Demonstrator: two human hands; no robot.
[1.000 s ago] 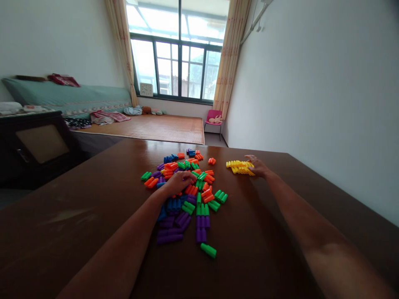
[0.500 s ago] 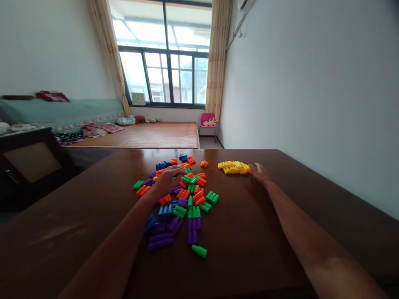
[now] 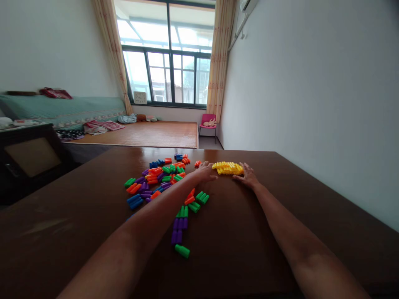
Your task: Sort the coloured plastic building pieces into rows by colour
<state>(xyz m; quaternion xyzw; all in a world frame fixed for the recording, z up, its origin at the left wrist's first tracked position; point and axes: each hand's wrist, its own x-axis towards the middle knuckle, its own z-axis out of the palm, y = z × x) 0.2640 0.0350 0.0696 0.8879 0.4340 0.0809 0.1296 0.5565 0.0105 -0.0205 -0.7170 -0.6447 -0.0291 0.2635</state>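
A stack of yellow bullet-shaped plastic pieces lies towards the far side of the brown table. My left hand is just left of the stack, fingers apart and nothing in it. At the stack's right end is my right hand, its fingers spread and at or against the yellow pieces. Left of my left hand spreads a loose pile of orange pieces, purple pieces, blue pieces and green pieces. My left forearm hides part of this pile.
One green piece lies nearest me. Beyond the table are a bed with a woven mat and a pink chair holding a soft toy. A dark cabinet stands at the left, and a white wall runs along the right.
My left hand has moved right, from over the coloured pile to beside the yellow stack. My right hand stays at the stack's right end. The view has shifted slightly.
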